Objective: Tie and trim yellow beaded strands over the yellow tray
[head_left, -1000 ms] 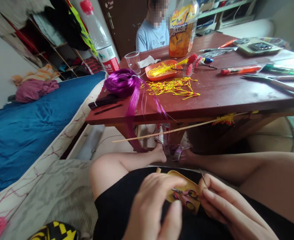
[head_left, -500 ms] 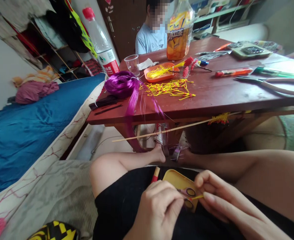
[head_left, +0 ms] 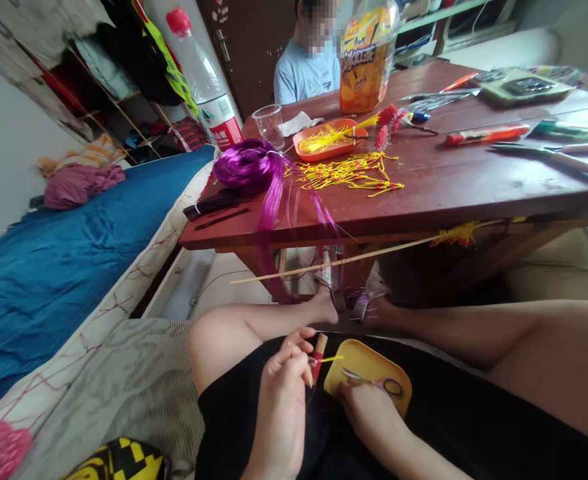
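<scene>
My left hand [head_left: 289, 373], raised above the lap, pinches a short yellow strand [head_left: 333, 359] that points to the right. Just beside that hand a red stick with a bare tan end [head_left: 319, 353] lies on the black cloth [head_left: 244, 407]. A shallow yellow tray [head_left: 361, 348] rests on the lap, with scissors [head_left: 391, 387] in it. My right hand [head_left: 369, 407] reaches down into the tray next to the scissors, its fingers curled and their tips hidden from me.
On the red-brown table [head_left: 424, 167] lie a purple thread bundle [head_left: 247, 167], yellow strands [head_left: 349, 173], an orange dish [head_left: 314, 155] and pliers [head_left: 549, 152]. A thin stick [head_left: 334, 262] juts across below its edge. A person [head_left: 307, 70] sits beyond. The blue bed [head_left: 89, 220] is left.
My left hand has risen and turned, carrying the yellow strand away from the right hand. My right hand has moved left and down into the tray. The view has shifted slightly.
</scene>
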Tool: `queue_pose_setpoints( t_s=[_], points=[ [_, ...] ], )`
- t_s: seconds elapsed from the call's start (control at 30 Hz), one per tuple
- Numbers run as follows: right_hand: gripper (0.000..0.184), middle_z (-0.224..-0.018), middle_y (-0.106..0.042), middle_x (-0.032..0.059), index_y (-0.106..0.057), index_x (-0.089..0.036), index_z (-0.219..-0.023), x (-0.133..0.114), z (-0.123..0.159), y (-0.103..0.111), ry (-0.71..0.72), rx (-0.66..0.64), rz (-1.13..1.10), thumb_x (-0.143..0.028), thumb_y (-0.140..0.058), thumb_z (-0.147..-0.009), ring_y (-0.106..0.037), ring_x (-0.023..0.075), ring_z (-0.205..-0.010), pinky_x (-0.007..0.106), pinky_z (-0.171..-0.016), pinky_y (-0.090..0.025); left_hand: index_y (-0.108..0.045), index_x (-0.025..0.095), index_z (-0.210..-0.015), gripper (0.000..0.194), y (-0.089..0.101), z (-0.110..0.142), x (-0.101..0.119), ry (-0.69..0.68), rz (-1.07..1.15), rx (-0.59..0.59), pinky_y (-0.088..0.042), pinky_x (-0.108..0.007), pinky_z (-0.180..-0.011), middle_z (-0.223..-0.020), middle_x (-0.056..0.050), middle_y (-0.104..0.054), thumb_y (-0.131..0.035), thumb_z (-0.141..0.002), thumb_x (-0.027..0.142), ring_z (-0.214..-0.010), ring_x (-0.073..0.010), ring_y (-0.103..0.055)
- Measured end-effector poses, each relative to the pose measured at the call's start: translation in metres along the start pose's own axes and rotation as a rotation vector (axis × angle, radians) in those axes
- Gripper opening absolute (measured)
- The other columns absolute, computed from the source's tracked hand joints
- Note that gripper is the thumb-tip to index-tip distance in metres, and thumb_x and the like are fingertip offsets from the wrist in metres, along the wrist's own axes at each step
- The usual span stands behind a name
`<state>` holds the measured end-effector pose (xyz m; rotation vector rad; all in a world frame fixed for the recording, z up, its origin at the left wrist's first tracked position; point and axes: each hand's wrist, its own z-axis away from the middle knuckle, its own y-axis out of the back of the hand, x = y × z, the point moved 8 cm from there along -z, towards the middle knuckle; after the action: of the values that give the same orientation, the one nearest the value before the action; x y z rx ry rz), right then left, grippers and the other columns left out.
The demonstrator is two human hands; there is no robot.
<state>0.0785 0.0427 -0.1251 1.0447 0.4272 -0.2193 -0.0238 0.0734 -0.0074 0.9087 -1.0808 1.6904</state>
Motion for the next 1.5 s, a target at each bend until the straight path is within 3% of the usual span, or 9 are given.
queue_pose_setpoints(
  t_s=[0.1,0.3,0.47,0.67,1.07,1.23,1.33,1.43,1.5],
  points=[
    [0.029,-0.086,-0.070,0.0106,-0.067,-0.015,-0.086,0.017,0.005,0.006,-0.019,0.042,0.075,-0.002,-0.042,-0.083,-0.068,0.0219,-0.072,0.025,-0.057,-0.044,-0.056,0.016,-0.050,0.025,0.008,0.001,0.013,-0.125,-0.089,0.024,-0.039,-0.025,-0.082,-0.105,-0.007,-0.056,-0.061,-0.073,0.024,-0.104,-0.0201,-0.046],
    [0.027,-0.081,-0.070,0.0116,-0.068,-0.013,-0.084,0.022,0.008,-0.003,-0.025,0.108,0.155,0.002,-0.048,-0.076,-0.068,0.0258,-0.071,0.027,-0.057,-0.043,-0.066,0.016,-0.077,0.014,0.005,0.002,0.001,-0.015,-0.030,-0.079,-0.042,-0.025,-0.076,-0.099,-0.008,-0.056,-0.058,-0.079,0.027,-0.093,-0.0186,-0.050],
    [0.020,-0.082,-0.070,0.0073,-0.066,-0.017,-0.083,0.026,0.008,-0.003,-0.010,0.139,0.143,-0.005,-0.051,-0.078,-0.068,0.0224,-0.067,0.024,-0.051,-0.041,-0.059,0.016,-0.062,0.026,0.007,0.005,0.007,-0.111,-0.245,-0.147,-0.040,-0.025,-0.078,-0.098,-0.008,-0.054,-0.053,-0.084,0.030,-0.096,-0.0200,-0.048],
    [0.026,-0.088,-0.067,0.0121,-0.066,-0.017,-0.081,0.051,0.020,0.012,-0.055,0.178,0.143,-0.003,-0.045,-0.078,-0.066,0.0238,-0.076,0.025,-0.053,-0.042,-0.049,0.017,-0.057,0.034,0.006,0.011,0.016,-0.182,-0.401,-0.233,-0.037,-0.028,-0.085,-0.100,-0.009,-0.053,-0.048,-0.086,0.035,-0.102,-0.0224,-0.045],
    [0.034,-0.107,-0.062,0.0226,-0.071,-0.016,-0.086,0.053,0.030,0.000,-0.007,0.234,0.073,0.000,-0.044,-0.073,-0.063,0.0341,-0.088,0.039,-0.068,-0.046,-0.064,0.016,-0.081,0.017,0.011,0.021,0.007,-0.067,-0.127,-0.170,-0.039,-0.026,-0.073,-0.093,-0.006,-0.054,-0.055,-0.083,0.030,-0.075,-0.0143,-0.046],
    [0.024,-0.090,-0.065,0.0187,-0.065,-0.012,-0.071,0.064,0.032,0.016,-0.031,0.287,-0.034,-0.003,-0.043,-0.072,-0.065,0.0275,-0.073,0.034,-0.063,-0.048,-0.064,0.016,-0.079,0.019,0.013,0.033,0.015,-0.051,-0.145,-0.116,-0.038,-0.025,-0.072,-0.085,-0.005,-0.054,-0.054,-0.083,0.031,-0.074,-0.0147,-0.046],
    [0.016,-0.077,-0.065,0.0082,-0.058,-0.017,-0.074,0.069,0.045,0.044,-0.008,0.314,-0.308,-0.023,-0.045,-0.081,-0.063,0.0210,-0.064,0.029,-0.058,-0.050,-0.061,0.016,-0.065,0.032,0.006,0.045,0.031,-0.161,-0.354,-0.189,-0.038,-0.028,-0.075,-0.088,-0.008,-0.053,-0.047,-0.086,0.036,-0.080,-0.0182,-0.048],
    [0.021,-0.089,-0.067,0.0046,-0.059,-0.021,-0.078,0.059,0.066,0.080,0.028,0.316,-1.115,-0.040,-0.064,-0.071,-0.061,0.0197,-0.072,0.027,-0.063,-0.051,-0.056,0.017,-0.056,0.042,-0.010,0.059,0.044,-0.324,-0.654,-0.313,-0.038,-0.032,-0.080,-0.094,-0.011,-0.053,-0.042,-0.087,0.042,-0.092,-0.0236,-0.049],
    [0.027,-0.089,-0.067,0.0032,-0.061,-0.022,-0.081,0.039,0.079,0.103,0.035,0.320,-1.407,-0.037,-0.074,-0.063,-0.060,0.0173,-0.070,0.027,-0.066,-0.051,-0.055,0.018,-0.054,0.043,-0.021,0.067,0.049,-0.441,-0.791,-0.351,-0.038,-0.034,-0.084,-0.097,-0.011,-0.053,-0.041,-0.086,0.043,-0.095,-0.0250,-0.049]
  ],
)
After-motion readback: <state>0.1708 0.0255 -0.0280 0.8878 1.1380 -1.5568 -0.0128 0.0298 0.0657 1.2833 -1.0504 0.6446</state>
